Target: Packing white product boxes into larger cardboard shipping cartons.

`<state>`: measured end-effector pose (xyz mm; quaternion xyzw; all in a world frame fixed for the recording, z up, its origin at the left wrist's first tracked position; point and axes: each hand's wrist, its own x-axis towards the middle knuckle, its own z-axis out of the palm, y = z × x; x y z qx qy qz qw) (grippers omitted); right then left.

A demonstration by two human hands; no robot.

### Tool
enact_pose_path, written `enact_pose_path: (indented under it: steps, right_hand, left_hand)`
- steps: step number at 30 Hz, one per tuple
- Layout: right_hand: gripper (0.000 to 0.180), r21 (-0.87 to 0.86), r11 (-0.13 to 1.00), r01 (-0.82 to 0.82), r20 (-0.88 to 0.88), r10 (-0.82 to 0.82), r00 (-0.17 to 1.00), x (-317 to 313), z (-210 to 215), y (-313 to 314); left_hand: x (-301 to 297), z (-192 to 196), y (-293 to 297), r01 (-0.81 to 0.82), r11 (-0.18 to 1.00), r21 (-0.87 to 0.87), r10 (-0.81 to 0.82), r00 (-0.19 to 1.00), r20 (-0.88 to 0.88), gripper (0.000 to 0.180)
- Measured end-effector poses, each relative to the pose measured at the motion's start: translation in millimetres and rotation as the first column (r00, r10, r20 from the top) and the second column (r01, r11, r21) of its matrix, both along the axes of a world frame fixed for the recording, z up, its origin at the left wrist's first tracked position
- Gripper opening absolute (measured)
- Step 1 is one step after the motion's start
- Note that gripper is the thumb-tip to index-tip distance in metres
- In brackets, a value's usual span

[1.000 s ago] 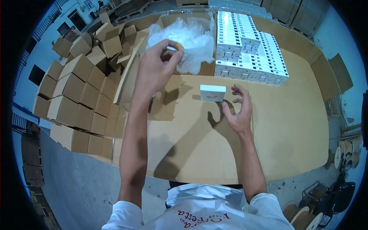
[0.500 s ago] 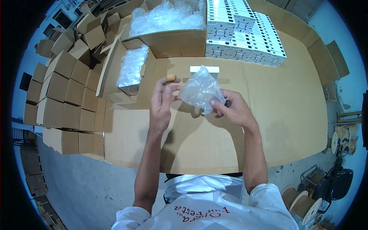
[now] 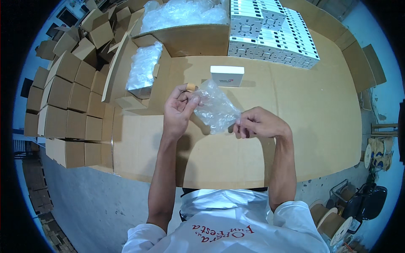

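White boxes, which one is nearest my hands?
The lone box, just beyond the bag; the others are grouped in the stack farther back, rightward.

A crumpled, translucent clear plastic bag (image 3: 217, 107), thin and roughly four-sided, is held slanted above the brown cardboard surface (image 3: 312, 122), its left edge between the thumb and fingers of the left hand (image 3: 179, 109) and its lower right corner pinched by the right hand (image 3: 262, 123). The film is wrinkled and catches the light in streaks; whether its mouth is parted cannot be made out. Just beyond it, a small, flat white rectangular box (image 3: 227, 76) with a reddish mark on its near face sits on the cardboard.
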<state>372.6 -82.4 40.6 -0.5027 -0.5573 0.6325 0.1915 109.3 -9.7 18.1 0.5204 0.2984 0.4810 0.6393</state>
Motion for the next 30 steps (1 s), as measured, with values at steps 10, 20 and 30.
enact_pose_path:
  steps: [10, 20, 30]
  right_hand:
    - [0.048, 0.395, 0.824, 0.405, -0.317, -0.291, 0.902, -14, 3, 4]
    - [0.024, 0.128, 0.964, 0.231, -0.397, -0.163, 0.903, -19, -29, 18]
    - [0.013, -0.017, 0.965, 0.261, -0.529, -0.23, 0.817, -13, -29, 15]
  left_hand:
    - [12, -6, -8, 0.285, 0.958, -0.017, -0.285, 0.953, -0.103, 0.029]
    - [2, -10, -5, 0.301, 0.953, -0.024, -0.299, 0.932, -0.205, 0.025]
    - [3, -16, -1, 0.209, 0.968, -0.14, -0.219, 0.974, -0.062, 0.021]
